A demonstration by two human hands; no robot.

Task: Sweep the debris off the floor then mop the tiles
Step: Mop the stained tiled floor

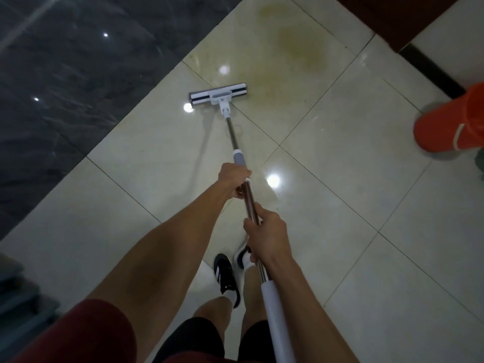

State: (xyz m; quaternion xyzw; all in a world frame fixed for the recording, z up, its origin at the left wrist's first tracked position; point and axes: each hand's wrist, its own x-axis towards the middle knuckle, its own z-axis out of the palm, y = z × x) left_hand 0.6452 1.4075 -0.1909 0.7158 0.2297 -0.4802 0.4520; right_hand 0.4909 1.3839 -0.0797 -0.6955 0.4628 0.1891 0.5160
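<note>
The left hand (234,179) is closed around the mop handle (239,158), its fingers wrapped just below the grey collar where the thin metal pole meets a copper-coloured section. The right hand (267,235) grips the same handle lower down, nearer the body, with the thumb lying along the pole; below it the shaft widens into a white sleeve that runs down past the right forearm to the bottom edge of the view. Both arms are bare and stretched forward.

From the left hand the pole slopes away to the flat mop head (218,96), white and grey, which lies flat on the pale glossy floor tiles (340,179), crosswise to the pole. The head sits just beside the edge of a band of dark marbled tiles (65,87) at the left. Beyond and to the right of the head, a yellowish-brown stain (298,48) spreads across one tile, near the head's right end.

An orange bucket (450,124) stands at the right edge, well apart from the mop. Under the arms, two feet in black-and-white shoes (227,276) stand on the tiles.
</note>
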